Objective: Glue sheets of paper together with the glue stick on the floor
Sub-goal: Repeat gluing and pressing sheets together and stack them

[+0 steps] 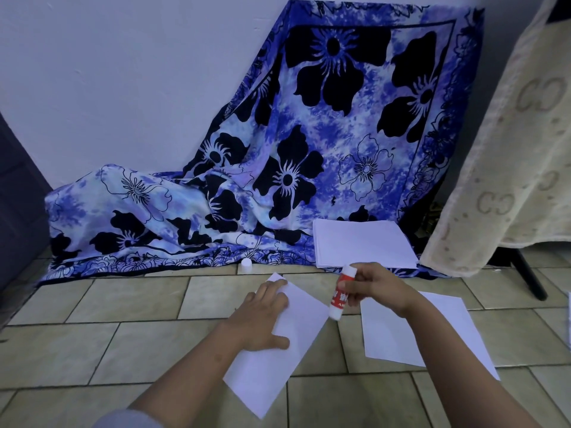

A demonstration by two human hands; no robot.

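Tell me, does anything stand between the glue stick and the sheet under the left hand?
Nothing visible does. The right hand holds the glue stick beside the sheet's right edge. The left hand presses only the sheet's left side, so the side nearest the stick is bare.

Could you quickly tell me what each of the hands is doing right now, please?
Left hand: open, fingers flat on the sheet of paper.
Right hand: closed around the glue stick.
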